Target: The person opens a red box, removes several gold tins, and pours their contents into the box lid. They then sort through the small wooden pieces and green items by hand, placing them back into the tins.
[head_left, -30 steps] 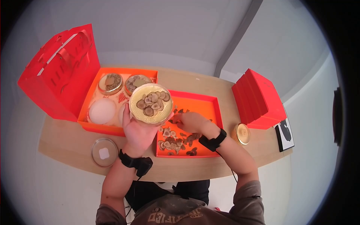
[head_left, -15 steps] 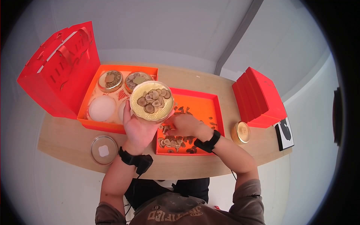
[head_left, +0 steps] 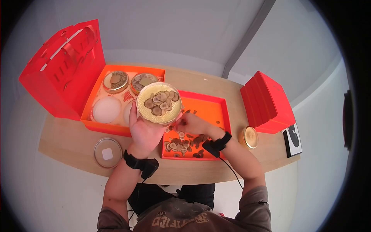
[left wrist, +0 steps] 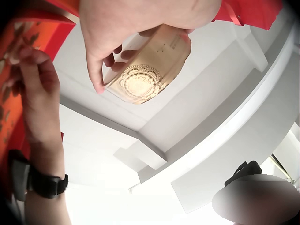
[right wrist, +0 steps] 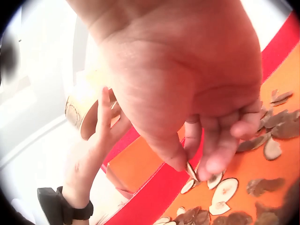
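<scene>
My left hand (head_left: 148, 133) holds up a round clear tub (head_left: 159, 104) from below, fingers curled round its side; overlapping brown-edged slices (head_left: 162, 101) lie on its cream patterned top. In the left wrist view the tub (left wrist: 143, 79) shows a gold round emblem. Over the red-rimmed orange tray (head_left: 210, 104), my right hand (head_left: 195, 125) is lowered among loose slices (head_left: 177, 145). The right wrist view shows my right hand (right wrist: 187, 89) pinching a thin slice (right wrist: 191, 171) between thumb and fingertips, just above other slices (right wrist: 226, 190).
At the left, an orange box (head_left: 91, 116) with two filled round jars stands by a red bag (head_left: 65, 73). A round lid (head_left: 108, 153) lies in front. To the right are a small jar (head_left: 250, 137), red boxes (head_left: 266, 102) and a black-and-white box (head_left: 294, 140).
My right hand has moved left over the tray, then slightly back up and right, uncovering slices. The left hand keeps its hold on the tub, shifted slightly right in view.
</scene>
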A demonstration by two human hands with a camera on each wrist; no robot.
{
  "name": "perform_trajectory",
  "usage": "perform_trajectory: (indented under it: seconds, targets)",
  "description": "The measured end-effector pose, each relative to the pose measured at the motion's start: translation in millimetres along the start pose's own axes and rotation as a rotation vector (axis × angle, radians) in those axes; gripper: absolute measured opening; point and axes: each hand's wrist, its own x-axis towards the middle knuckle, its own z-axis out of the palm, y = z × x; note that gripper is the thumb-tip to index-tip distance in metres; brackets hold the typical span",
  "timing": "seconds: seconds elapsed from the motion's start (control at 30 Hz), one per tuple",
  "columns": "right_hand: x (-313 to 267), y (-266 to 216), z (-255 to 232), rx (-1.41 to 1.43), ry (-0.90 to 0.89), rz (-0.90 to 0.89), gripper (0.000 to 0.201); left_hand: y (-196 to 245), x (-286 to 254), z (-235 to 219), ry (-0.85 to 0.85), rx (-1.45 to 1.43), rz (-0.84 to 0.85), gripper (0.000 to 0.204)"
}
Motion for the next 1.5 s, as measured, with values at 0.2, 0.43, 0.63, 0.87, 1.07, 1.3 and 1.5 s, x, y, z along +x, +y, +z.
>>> perform_trajectory:
  seconds: [0.2, 0.43, 0.63, 0.87, 1.07, 1.3, 1.5]
  targets:
    - [-5.6, -0.2, -5.4, 0.127, -0.021, -0.041, 0.021, 0.4, 0.3, -2.3, -0.05, 0.036, 0.0, 0.072]
    - [-10.7, 5.9, -10.5, 0.11, -0.034, -0.015, 0.021, 0.4, 0.8, -2.7, 0.018, 0.032, 0.006, 0.071]
    - [-19.7, -6.6, -21.8, -0.07, -0.059, 0.032, 0.021, 0.4, 0.7, 2.5, 0.011, 0.046, 0.006, 0.072]
    - [-21.9, -7.8, -23.2, -0.051, -0.055, 0.035, 0.02, -0.1, 1.3, 2.9, -0.009, 0.041, 0.014, 0.072]
    - [-17.1, 2.9, -17.3, 0.023, -0.062, -0.027, 0.023, -0.8, 0.1, 3.9, 0.007, 0.066, 0.018, 0.073]
    - [-12.5, -15.9, 0.9, -0.188, -0.04, -0.019, 0.026, -1.1, 0.4, 3.8, 0.028, 0.002, 0.014, 0.073]
    - [-10.7, -18.7, 11.9, -0.441, 0.024, 0.004, 0.025, -0.4, 1.1, 2.0, 0.026, -0.02, 0.011, 0.072]
